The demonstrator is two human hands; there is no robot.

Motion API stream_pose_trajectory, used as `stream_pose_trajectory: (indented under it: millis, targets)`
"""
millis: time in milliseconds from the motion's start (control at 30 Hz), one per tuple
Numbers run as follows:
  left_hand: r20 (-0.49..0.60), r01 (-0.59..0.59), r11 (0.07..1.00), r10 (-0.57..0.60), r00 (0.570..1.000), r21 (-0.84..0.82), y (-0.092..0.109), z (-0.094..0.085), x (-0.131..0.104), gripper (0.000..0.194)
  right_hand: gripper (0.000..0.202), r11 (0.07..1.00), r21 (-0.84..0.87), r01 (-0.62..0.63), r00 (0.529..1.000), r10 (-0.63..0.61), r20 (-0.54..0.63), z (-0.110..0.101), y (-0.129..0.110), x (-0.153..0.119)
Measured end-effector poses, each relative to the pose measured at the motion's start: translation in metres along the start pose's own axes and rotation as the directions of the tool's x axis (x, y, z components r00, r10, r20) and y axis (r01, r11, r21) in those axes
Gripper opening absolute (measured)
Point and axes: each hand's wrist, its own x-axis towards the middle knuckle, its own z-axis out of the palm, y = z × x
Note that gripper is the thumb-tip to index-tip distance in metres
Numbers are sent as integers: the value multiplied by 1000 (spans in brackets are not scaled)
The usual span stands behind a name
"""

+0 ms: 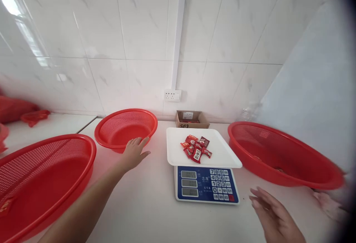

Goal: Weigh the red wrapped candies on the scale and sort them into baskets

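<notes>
My left hand (135, 154) reaches over the near rim of a round red plastic basket (122, 119), its fingers spread and nothing in them. At the lower right, my right hand (274, 215) hovers above the table with fingers apart, also holding nothing. Between the hands stands a digital scale (205, 184) with a blue keypad panel. Several small red snack packets (196, 148) lie in a loose pile on its white weighing tray (175, 150). The digits on the scale's displays are too faint to read surely.
A large red basket (93, 150) stands at the left with a red packet (7, 206) in it. Another large red basket (236, 143) is at the right. Behind the scale sits a cardboard box (196, 125), below a wall socket (172, 95). Red bags (16, 109) lie far left.
</notes>
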Motion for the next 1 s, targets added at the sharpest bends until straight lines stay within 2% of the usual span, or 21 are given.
stream_pose_trajectory:
  millis: [67, 167, 267, 333, 400, 500, 567, 700, 767, 833, 933, 1000]
  targets:
    - [-12, -68, 998, 68, 998, -15, 8, 3, -2, 47, 49, 996, -88, 20, 998, -14, 66, 10, -27, 5]
    - [-50, -147, 989, 145, 988, -32, 15, 9, -6, 46, 44, 966, -186, 182, 970, -146, 193, 30, -61, 17]
    - [-106, -193, 980, 188, 976, -41, 19, 16, -13, 41, 41, 902, -202, 382, 886, -295, 358, 57, -81, 33]
    - [-166, -216, 975, 205, 965, -50, 21, 22, -20, 36, 43, 853, -209, 479, 821, -350, 451, 79, -88, 45]
    - [-279, -249, 967, 224, 934, -60, 21, 30, -27, 33, 46, 806, -247, 538, 772, -353, 529, 101, -93, 56]
    - [-455, -302, 953, 250, 854, -42, 18, 41, -37, 33, 54, 741, -350, 573, 744, -290, 602, 128, -99, 70]
    - [-497, -304, 953, 260, 828, -8, 13, 46, -44, 35, 56, 711, -391, 584, 725, -240, 646, 138, -102, 76]
    - [-489, -270, 962, 260, 832, 52, 0, 49, -58, 37, 46, 732, -381, 565, 688, -162, 707, 139, -100, 87]
    - [-486, -219, 975, 211, 848, 42, -6, 47, -64, 40, 43, 765, -351, 540, 687, -159, 709, 132, -95, 93]
    - [-479, -121, 993, 100, 872, -13, -11, 43, -66, 46, 45, 789, -328, 520, 702, -176, 690, 124, -91, 99]
    - [-447, 32, 992, -84, 891, -123, -18, 39, -64, 54, 47, 806, -345, 481, 750, -175, 638, 118, -90, 105]
    - [-420, 89, 983, -149, 895, -161, -24, 39, -61, 55, 45, 813, -360, 458, 776, -168, 608, 118, -91, 106]
